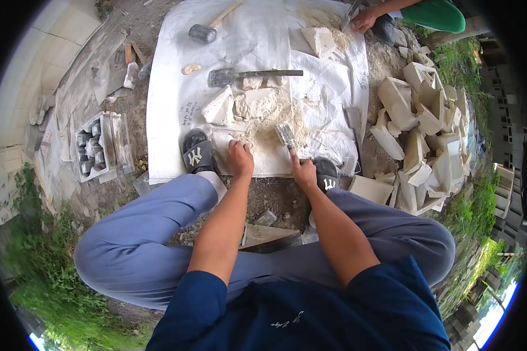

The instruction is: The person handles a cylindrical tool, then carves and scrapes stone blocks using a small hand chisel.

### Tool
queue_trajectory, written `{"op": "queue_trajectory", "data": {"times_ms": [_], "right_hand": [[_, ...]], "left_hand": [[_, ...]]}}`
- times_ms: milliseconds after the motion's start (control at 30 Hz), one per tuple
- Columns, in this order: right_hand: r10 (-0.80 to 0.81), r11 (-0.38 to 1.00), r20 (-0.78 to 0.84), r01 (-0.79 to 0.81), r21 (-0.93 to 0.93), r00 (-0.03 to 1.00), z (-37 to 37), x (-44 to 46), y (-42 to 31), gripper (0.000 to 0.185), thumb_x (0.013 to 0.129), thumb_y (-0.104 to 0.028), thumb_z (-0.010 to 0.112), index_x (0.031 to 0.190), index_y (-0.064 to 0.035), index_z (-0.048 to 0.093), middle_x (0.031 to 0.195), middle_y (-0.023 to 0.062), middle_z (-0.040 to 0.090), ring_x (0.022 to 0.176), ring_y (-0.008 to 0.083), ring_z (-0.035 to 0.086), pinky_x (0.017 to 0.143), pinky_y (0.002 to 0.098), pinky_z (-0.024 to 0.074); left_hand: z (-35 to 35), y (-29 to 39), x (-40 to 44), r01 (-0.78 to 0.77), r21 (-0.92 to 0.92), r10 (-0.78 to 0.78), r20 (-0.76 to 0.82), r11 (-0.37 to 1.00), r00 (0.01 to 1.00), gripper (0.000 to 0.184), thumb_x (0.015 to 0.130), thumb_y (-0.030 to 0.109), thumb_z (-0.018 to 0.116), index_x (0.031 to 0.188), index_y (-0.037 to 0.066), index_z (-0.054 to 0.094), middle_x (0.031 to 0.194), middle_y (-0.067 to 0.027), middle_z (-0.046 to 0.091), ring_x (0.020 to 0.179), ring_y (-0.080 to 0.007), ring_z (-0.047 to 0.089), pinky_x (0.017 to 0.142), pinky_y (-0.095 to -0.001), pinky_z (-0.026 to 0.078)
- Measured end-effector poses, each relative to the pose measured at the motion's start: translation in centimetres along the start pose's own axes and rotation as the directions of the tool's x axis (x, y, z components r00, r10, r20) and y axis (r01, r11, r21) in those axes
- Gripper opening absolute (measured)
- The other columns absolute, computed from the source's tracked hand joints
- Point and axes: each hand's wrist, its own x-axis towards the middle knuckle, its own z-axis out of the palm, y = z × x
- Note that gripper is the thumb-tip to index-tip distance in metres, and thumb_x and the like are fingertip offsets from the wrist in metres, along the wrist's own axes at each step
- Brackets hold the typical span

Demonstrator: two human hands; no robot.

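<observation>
My right hand [304, 171] is wrapped round the handle of a flat-bladed hand tool [286, 134]. Its squarish, dust-covered blade points away from me over pale crumbs. To the left, my left hand [240, 158] has its fingers curled near the sheet; what they hold, if anything, I cannot make out. Just beyond both hands lie broken cream-coloured blocks [257, 103] and a heap of powdery rubble [269, 130]. A dark-headed mallet [221, 78] rests behind the blocks, its dark handle pointing right.
A white sheet [170, 117] covers the ground between my sandalled feet. Another mallet [202, 33] lies at its far left. A co-worker's hand [364, 21] is at the far right, near a block [319, 42]. Broken pale pieces [418, 117] pile up rightward; a box [95, 146] stands left.
</observation>
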Motion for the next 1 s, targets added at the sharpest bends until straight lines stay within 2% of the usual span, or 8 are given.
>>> {"op": "queue_trajectory", "data": {"times_ms": [133, 200, 233, 300, 500, 900, 933, 1000], "right_hand": [[0.01, 1.0, 0.015, -0.01, 0.004, 1.0, -0.4, 0.0, -0.3, 0.082, 0.09, -0.07, 0.051, 0.079, 0.0079, 0.071, 0.075, 0.0295, 0.067, 0.089, 0.0453, 0.069, 0.084, 0.0488, 0.0511], [0.064, 0.998, 0.167, -0.064, -0.008, 0.984, -1.2, -0.1, -0.8, 0.085, 0.09, -0.073, 0.046, 0.105, 0.0071, 0.071, 0.104, 0.0374, 0.065, 0.11, 0.051, 0.061, 0.096, 0.0531, 0.0467], [0.063, 0.998, 0.165, -0.064, -0.003, 0.984, -1.4, -0.3, -1.1, 0.085, 0.09, -0.073, 0.046, 0.105, 0.0071, 0.071, 0.104, 0.0374, 0.065, 0.11, 0.051, 0.061, 0.096, 0.0531, 0.0467], [0.062, 0.998, 0.142, -0.058, -0.03, 0.988, -1.3, -0.4, -1.1, 0.084, 0.09, -0.073, 0.046, 0.107, 0.0062, 0.071, 0.105, 0.0372, 0.065, 0.11, 0.0506, 0.061, 0.097, 0.0531, 0.0463], [0.044, 0.999, 0.122, -0.044, -0.001, 0.992, -1.3, -0.5, -1.3, 0.085, 0.09, -0.074, 0.046, 0.104, 0.0061, 0.071, 0.104, 0.0377, 0.065, 0.109, 0.0504, 0.061, 0.096, 0.0529, 0.0465], [0.053, 0.998, 0.155, -0.055, 0.011, 0.987, -1.4, -0.3, -0.9, 0.085, 0.089, -0.074, 0.047, 0.099, 0.0064, 0.072, 0.101, 0.0378, 0.065, 0.107, 0.0512, 0.061, 0.095, 0.0517, 0.0469], [0.053, 0.998, 0.156, -0.056, 0.01, 0.986, -1.2, -0.4, -0.9, 0.085, 0.089, -0.074, 0.047, 0.099, 0.0064, 0.072, 0.101, 0.0378, 0.065, 0.107, 0.0512, 0.061, 0.095, 0.0517, 0.0469], [-0.005, 1.0, 0.016, 0.005, 0.016, 1.0, -0.5, -0.5, -0.6, 0.084, 0.09, -0.073, 0.05, 0.082, 0.0078, 0.071, 0.082, 0.0328, 0.067, 0.093, 0.0484, 0.067, 0.087, 0.0504, 0.0494]], "left_hand": [[-0.8, -0.1, -0.4, -0.144, 0.032, 0.145, -0.012, 0.989, 0.989, 0.013, 0.086, 0.021, 0.073, 0.091, 0.009, 0.072, 0.102, -0.0098, 0.063, 0.089, -0.0339, 0.065, 0.079, -0.0441, 0.052], [-0.8, -0.5, 0.1, -0.175, 0.027, 0.173, 0.053, 0.984, 0.983, 0.013, 0.085, 0.02, 0.075, 0.091, 0.009, 0.072, 0.099, -0.0101, 0.063, 0.091, -0.0331, 0.064, 0.08, -0.0436, 0.051], [-0.7, -0.6, 0.4, -0.18, 0.029, 0.178, 0.052, 0.983, 0.983, 0.013, 0.085, 0.02, 0.075, 0.091, 0.009, 0.072, 0.099, -0.0101, 0.063, 0.091, -0.0331, 0.064, 0.08, -0.0436, 0.051], [-0.8, -0.6, 0.9, -0.098, -0.191, 0.1, -0.002, 0.977, 0.995, 0.016, 0.082, 0.02, 0.078, 0.091, 0.008, 0.073, 0.095, -0.0115, 0.063, 0.094, -0.0326, 0.063, 0.079, -0.044, 0.05], [-1.4, -2.7, 0.1, -0.27, -0.103, 0.278, 0.078, 0.957, 0.957, 0.022, 0.078, 0.02, 0.08, 0.093, 0.005, 0.075, 0.092, -0.0131, 0.062, 0.092, -0.0333, 0.061, 0.079, -0.044, 0.049], [-0.6, -2.5, 0.3, -0.327, -0.123, 0.331, 0.016, 0.937, 0.943, 0.02, 0.084, 0.02, 0.077, 0.094, 0.003, 0.071, 0.096, -0.0116, 0.064, 0.087, -0.0304, 0.064, 0.076, -0.0423, 0.05], [-0.2, -2.5, 0.6, -0.325, -0.122, 0.329, 0.016, 0.938, 0.944, 0.02, 0.084, 0.02, 0.077, 0.094, 0.003, 0.071, 0.096, -0.0116, 0.064, 0.087, -0.0304, 0.064, 0.076, -0.0423, 0.05], [-0.9, -0.9, 1.5, 0.044, -0.451, 0.021, 0.138, 0.891, 0.99, 0.019, 0.091, 0.019, 0.072, 0.098, 0.001, 0.068, 0.103, -0.0134, 0.068, 0.083, -0.0235, 0.067, 0.072, -0.0368, 0.052]]}}
